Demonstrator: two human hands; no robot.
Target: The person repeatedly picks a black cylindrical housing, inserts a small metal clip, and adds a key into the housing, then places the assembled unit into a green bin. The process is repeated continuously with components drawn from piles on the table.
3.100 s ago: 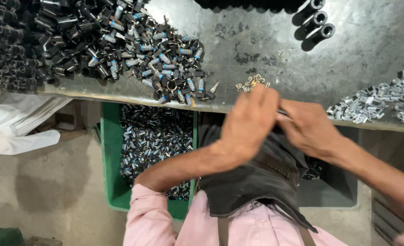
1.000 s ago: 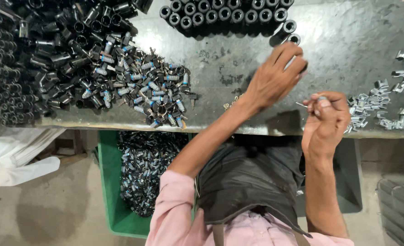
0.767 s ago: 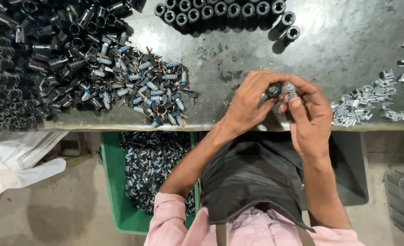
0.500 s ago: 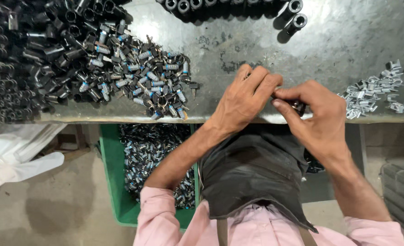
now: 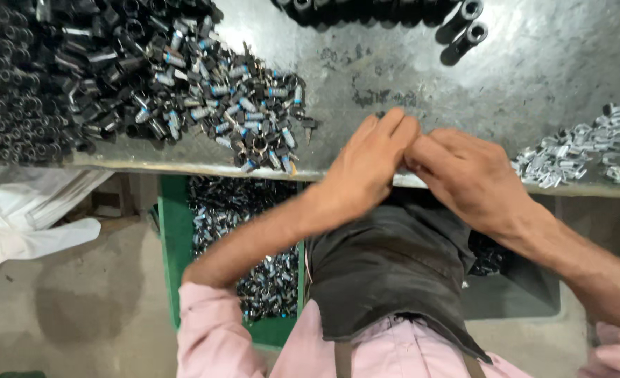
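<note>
My left hand (image 5: 366,164) and my right hand (image 5: 471,175) meet fingertip to fingertip at the front edge of the grey metal table (image 5: 534,63). Both are closed around a small part that the fingers hide. A row of black sleeves (image 5: 394,7) lies at the far edge, with two loose sleeves (image 5: 471,21) beside it. To the right of my right hand lies a scatter of small silver clips (image 5: 569,150). A heap of small silver-and-black parts (image 5: 254,119) lies left of my left hand.
A large pile of black tubes (image 5: 37,91) fills the table's left end. Under the table stand a green crate (image 5: 173,238) holding several metal parts and a dark bin (image 5: 527,294). A dark apron (image 5: 394,266) covers my lap. White sacking (image 5: 30,217) lies at the left.
My left hand reached to the sleeve row, came back with a black sleeve and joined my right hand. Both hands then dropped to the table's front edge, closing over the part.
</note>
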